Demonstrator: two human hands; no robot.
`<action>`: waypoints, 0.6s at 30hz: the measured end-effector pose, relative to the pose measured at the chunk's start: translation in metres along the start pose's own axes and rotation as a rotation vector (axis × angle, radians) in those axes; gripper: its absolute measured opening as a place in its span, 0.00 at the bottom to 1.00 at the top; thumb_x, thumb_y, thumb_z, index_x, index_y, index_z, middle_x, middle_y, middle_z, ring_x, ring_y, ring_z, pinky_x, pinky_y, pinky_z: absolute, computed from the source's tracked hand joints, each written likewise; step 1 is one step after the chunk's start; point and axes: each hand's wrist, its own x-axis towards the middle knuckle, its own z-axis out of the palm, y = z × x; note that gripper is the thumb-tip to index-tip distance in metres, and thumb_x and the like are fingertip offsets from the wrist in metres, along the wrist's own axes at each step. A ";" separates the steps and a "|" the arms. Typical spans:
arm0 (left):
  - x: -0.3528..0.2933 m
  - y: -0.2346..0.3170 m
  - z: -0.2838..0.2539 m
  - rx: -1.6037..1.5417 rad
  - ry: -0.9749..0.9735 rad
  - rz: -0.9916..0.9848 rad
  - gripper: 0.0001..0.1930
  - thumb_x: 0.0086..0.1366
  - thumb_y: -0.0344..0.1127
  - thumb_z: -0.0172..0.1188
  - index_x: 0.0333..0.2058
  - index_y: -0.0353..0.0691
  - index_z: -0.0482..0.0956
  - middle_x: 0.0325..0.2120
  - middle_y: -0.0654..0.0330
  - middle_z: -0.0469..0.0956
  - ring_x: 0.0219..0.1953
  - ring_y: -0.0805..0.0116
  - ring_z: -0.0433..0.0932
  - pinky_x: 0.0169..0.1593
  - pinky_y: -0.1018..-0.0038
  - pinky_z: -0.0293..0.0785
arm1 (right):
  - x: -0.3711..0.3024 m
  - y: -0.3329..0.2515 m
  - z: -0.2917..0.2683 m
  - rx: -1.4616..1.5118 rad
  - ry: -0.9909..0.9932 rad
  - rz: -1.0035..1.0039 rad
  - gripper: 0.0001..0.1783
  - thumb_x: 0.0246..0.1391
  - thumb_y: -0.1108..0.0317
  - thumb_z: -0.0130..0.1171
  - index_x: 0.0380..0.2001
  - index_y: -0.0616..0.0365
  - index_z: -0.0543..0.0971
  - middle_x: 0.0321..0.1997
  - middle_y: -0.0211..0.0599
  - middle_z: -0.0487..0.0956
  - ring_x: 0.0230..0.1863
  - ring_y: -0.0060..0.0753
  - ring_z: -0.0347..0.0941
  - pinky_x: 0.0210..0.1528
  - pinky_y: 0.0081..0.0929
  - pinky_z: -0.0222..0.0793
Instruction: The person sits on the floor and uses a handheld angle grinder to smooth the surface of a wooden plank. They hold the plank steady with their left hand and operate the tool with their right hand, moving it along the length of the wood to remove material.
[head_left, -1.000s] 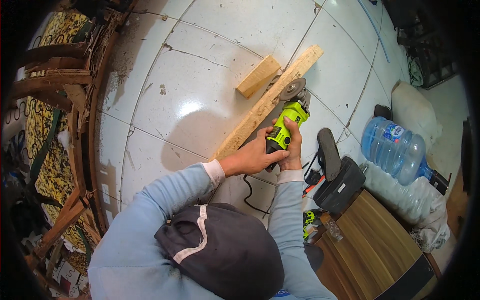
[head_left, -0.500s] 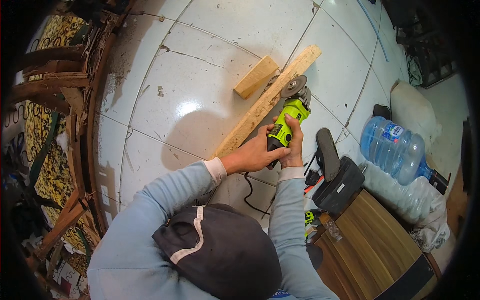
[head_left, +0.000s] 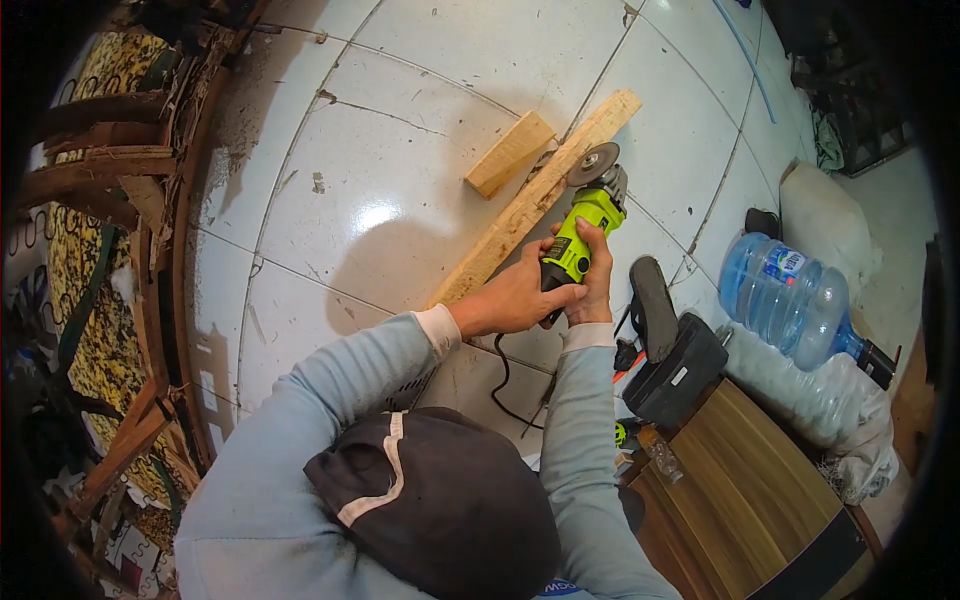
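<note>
Both my hands are closed around a lime-green and black angle grinder (head_left: 592, 212). Its round grey disc (head_left: 597, 160) is up at the right edge of a long wooden batten (head_left: 505, 232); whether the two touch I cannot tell. My left hand (head_left: 508, 298) wraps the rear part of the body from the left. On the right side my right hand (head_left: 596, 278) grips it, thumb lying along the top. A short wooden block (head_left: 510, 155) lies left of the batten's far half, and something dark beneath the batten is mostly hidden.
A black cord (head_left: 497, 385) trails on the tiled floor (head_left: 340, 190) below my hands. To the right are a dark sandal (head_left: 654, 308), a black case (head_left: 680, 372), a large blue water bottle (head_left: 790, 290) and a wood-grain panel (head_left: 745, 490). A broken wooden frame (head_left: 182, 200) with springs stands left.
The grinder and both hands have shifted slightly right, and the disc sits a little farther up along the batten. The batten and block have barely moved.
</note>
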 end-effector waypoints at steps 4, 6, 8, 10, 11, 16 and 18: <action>0.002 0.003 -0.003 0.042 0.015 0.005 0.54 0.69 0.58 0.66 0.72 0.21 0.45 0.45 0.44 0.82 0.42 0.60 0.85 0.50 0.69 0.79 | 0.000 -0.005 0.006 0.003 -0.011 0.025 0.23 0.60 0.58 0.66 0.51 0.57 0.72 0.37 0.40 0.79 0.33 0.35 0.81 0.35 0.35 0.84; 0.002 0.008 -0.004 0.004 -0.015 -0.026 0.54 0.69 0.58 0.66 0.72 0.21 0.45 0.45 0.44 0.81 0.42 0.58 0.85 0.50 0.69 0.79 | 0.000 -0.007 0.007 -0.004 -0.016 0.034 0.23 0.60 0.58 0.66 0.52 0.57 0.72 0.37 0.40 0.79 0.32 0.35 0.81 0.35 0.35 0.84; 0.001 0.010 -0.004 -0.004 -0.018 -0.018 0.54 0.69 0.57 0.66 0.72 0.21 0.45 0.46 0.44 0.81 0.40 0.59 0.85 0.48 0.69 0.80 | 0.001 -0.008 0.007 -0.012 -0.010 0.032 0.23 0.61 0.58 0.65 0.53 0.58 0.72 0.37 0.40 0.79 0.32 0.35 0.81 0.36 0.35 0.83; 0.000 0.007 -0.001 0.037 -0.002 0.034 0.53 0.69 0.56 0.67 0.72 0.21 0.45 0.47 0.43 0.80 0.38 0.60 0.85 0.45 0.69 0.80 | -0.008 -0.005 0.006 0.012 -0.019 -0.011 0.24 0.61 0.57 0.64 0.55 0.59 0.72 0.38 0.40 0.79 0.33 0.35 0.81 0.36 0.34 0.83; 0.000 0.006 0.000 0.053 -0.011 0.058 0.53 0.69 0.56 0.67 0.72 0.22 0.45 0.47 0.42 0.80 0.38 0.61 0.85 0.44 0.69 0.80 | -0.013 -0.004 0.005 0.025 -0.023 -0.036 0.25 0.62 0.57 0.63 0.55 0.59 0.72 0.38 0.40 0.79 0.33 0.34 0.81 0.36 0.34 0.83; -0.006 0.007 0.011 0.018 -0.127 0.010 0.52 0.69 0.54 0.68 0.71 0.21 0.45 0.44 0.42 0.80 0.36 0.64 0.84 0.41 0.69 0.80 | -0.030 -0.004 -0.002 0.036 -0.017 -0.121 0.26 0.63 0.57 0.62 0.58 0.59 0.70 0.40 0.40 0.79 0.34 0.34 0.80 0.38 0.33 0.82; -0.002 0.001 0.012 -0.002 -0.097 0.009 0.53 0.69 0.54 0.68 0.71 0.21 0.45 0.43 0.42 0.80 0.35 0.63 0.84 0.41 0.69 0.79 | -0.022 -0.004 -0.007 0.016 -0.038 -0.080 0.26 0.63 0.57 0.62 0.58 0.59 0.70 0.40 0.40 0.79 0.34 0.34 0.80 0.38 0.33 0.82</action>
